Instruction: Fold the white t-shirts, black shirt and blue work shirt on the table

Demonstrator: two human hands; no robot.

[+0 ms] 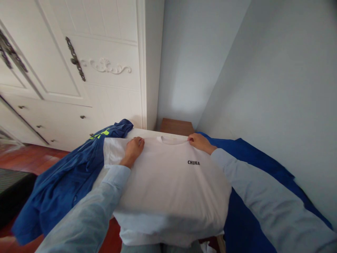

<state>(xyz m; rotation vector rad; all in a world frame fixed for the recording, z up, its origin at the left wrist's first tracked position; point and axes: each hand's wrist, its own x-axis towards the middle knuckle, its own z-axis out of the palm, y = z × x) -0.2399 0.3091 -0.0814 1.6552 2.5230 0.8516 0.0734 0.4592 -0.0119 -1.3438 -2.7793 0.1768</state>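
Observation:
A white T-shirt (168,175) with "CHINA" printed on its chest lies spread out, front up, its lower part hanging over the near edge of a white surface (147,133). My left hand (134,151) pinches the shirt at the shoulder near the sleeve on the left. At the other shoulder, beside the collar, the fingers of my right hand (199,141) are closed on the fabric. The sleeve on the right is mostly hidden behind my forearm.
Dark blue clothing with yellow-green marks (76,179) drapes over the left side. More blue fabric (252,154) lies on the right by the grey wall (276,88). A white wardrobe (110,95) and a brown wooden piece (177,126) stand behind.

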